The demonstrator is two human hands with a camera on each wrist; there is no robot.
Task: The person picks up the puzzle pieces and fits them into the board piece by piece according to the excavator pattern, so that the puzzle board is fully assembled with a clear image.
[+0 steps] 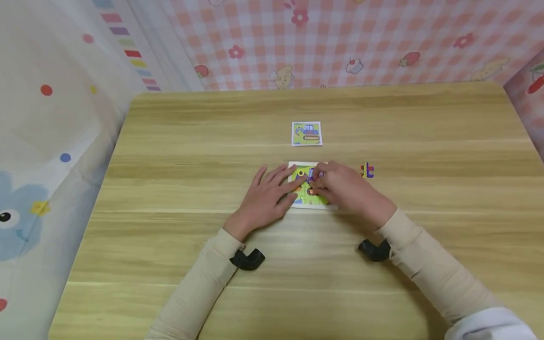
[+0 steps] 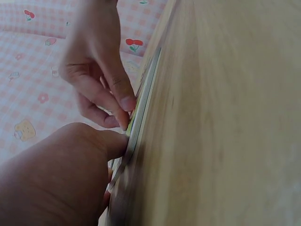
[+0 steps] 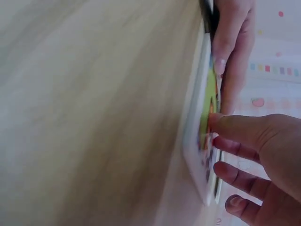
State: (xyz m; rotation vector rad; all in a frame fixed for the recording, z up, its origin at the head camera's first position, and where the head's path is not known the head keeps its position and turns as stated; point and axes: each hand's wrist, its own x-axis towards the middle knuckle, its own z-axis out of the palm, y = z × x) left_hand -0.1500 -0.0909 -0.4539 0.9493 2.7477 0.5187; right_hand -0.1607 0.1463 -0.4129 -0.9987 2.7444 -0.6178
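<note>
A small jigsaw puzzle (image 1: 318, 200) in a white-edged tray lies on the table, its green and blue picture partly covered by both hands. My left hand (image 1: 265, 198) rests with spread fingers over the left side of the tray, thumb at the near left edge. From the right, my right hand (image 1: 350, 189) bends its thumb and fingertips down onto the picture, pinching a puzzle piece that they mostly hide. The right wrist view shows the right thumb (image 3: 244, 128) low against the puzzle surface. One loose puzzle piece (image 1: 367, 170), red, yellow and purple, lies right of the tray.
Behind the tray lies a square picture card (image 1: 307, 133) with a blue digger on green. Black curved pieces sit by the left wrist (image 1: 247, 259) and the right wrist (image 1: 375, 250). A checked pink cloth (image 1: 255, 42) hangs behind the wooden table (image 1: 191, 189).
</note>
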